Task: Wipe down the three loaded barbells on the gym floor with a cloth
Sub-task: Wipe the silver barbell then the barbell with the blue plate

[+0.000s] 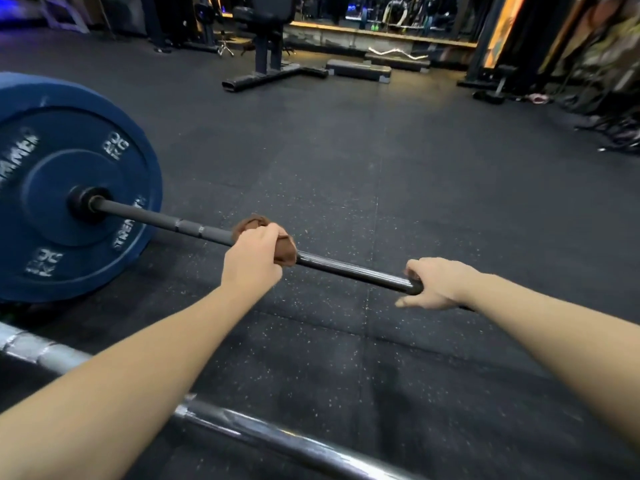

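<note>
A black barbell shaft runs from a blue 20 kg plate at the left toward the lower right. My left hand grips a brown cloth wrapped round the shaft near its middle. Farther right, my right hand curls its fingers over the bare shaft, thumb sticking out below. A second, chrome barbell shaft lies nearer me across the bottom, partly hidden by my left forearm. A third barbell is not in view.
Black speckled rubber floor stretches ahead. A bench frame stands at the back centre, with step platforms and a curl bar beside it. Racks and gear crowd the right side.
</note>
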`<state>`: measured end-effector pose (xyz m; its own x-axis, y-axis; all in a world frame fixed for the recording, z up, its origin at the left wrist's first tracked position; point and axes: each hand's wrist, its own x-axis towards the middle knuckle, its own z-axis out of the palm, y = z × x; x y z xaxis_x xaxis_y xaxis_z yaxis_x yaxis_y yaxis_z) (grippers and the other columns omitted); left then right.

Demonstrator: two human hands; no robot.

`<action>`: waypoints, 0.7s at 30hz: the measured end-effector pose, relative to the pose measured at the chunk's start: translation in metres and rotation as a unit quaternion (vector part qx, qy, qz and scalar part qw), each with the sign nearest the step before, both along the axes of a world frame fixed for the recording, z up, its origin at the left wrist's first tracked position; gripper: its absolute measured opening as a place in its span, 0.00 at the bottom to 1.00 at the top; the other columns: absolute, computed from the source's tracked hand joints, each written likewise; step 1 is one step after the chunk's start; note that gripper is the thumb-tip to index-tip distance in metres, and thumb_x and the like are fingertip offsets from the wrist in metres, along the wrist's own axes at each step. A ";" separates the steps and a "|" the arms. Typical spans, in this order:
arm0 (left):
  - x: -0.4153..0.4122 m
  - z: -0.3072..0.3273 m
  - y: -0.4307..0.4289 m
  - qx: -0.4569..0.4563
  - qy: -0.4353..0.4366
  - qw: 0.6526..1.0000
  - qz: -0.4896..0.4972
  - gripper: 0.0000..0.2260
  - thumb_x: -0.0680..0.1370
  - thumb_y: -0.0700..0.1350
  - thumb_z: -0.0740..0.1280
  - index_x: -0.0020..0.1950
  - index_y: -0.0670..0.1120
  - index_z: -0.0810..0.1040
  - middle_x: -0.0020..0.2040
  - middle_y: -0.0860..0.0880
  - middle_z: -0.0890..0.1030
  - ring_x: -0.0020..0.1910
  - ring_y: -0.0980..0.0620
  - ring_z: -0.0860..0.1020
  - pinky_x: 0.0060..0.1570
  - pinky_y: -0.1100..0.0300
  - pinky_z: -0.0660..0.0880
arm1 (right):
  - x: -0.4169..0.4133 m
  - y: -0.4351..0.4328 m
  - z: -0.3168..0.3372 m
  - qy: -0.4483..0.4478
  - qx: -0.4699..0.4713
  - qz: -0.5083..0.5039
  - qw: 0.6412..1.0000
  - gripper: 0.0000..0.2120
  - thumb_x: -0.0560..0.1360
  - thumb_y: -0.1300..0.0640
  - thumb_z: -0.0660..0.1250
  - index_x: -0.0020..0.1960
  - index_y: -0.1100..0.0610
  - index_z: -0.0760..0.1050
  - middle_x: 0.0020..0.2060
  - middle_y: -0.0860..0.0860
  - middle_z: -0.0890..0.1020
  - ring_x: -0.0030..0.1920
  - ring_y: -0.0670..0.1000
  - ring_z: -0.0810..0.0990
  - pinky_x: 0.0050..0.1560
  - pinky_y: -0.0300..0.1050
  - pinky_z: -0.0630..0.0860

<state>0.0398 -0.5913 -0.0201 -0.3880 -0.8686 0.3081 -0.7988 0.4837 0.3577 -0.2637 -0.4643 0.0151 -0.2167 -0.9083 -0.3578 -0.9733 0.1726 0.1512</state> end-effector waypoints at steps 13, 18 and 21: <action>-0.134 -0.016 0.110 -0.013 0.069 0.970 -0.233 0.26 0.65 0.33 0.69 0.60 0.51 0.79 0.60 0.56 0.79 0.62 0.50 0.74 0.58 0.56 0.74 | -0.026 0.051 -0.041 0.084 -0.184 -0.122 0.972 0.08 0.76 0.46 0.61 0.46 0.49 0.68 0.44 0.50 0.82 0.42 0.57 0.80 0.39 0.46 0.69; -0.126 -0.009 0.095 -0.028 0.021 0.961 -0.273 0.27 0.67 0.34 0.69 0.64 0.52 0.77 0.63 0.56 0.79 0.64 0.50 0.74 0.61 0.60 0.68 | -0.026 0.053 -0.040 0.072 -0.187 -0.120 0.972 0.10 0.77 0.43 0.61 0.48 0.49 0.68 0.46 0.49 0.82 0.40 0.56 0.75 0.40 0.47 0.69; -0.106 -0.011 0.080 -0.007 0.008 0.960 -0.281 0.30 0.67 0.35 0.68 0.67 0.54 0.74 0.66 0.59 0.77 0.66 0.52 0.73 0.64 0.59 0.70 | -0.027 0.054 -0.037 -0.001 -0.179 -0.115 0.977 0.24 0.73 0.31 0.64 0.59 0.47 0.69 0.57 0.46 0.80 0.54 0.54 0.79 0.50 0.49 0.73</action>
<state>-0.0658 -0.5116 -0.0306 -0.7895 -0.5190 0.3276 -0.4045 0.8414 0.3582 -0.2906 -0.4108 -0.0224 -0.4284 -0.9032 -0.0263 -0.9033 0.4274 0.0383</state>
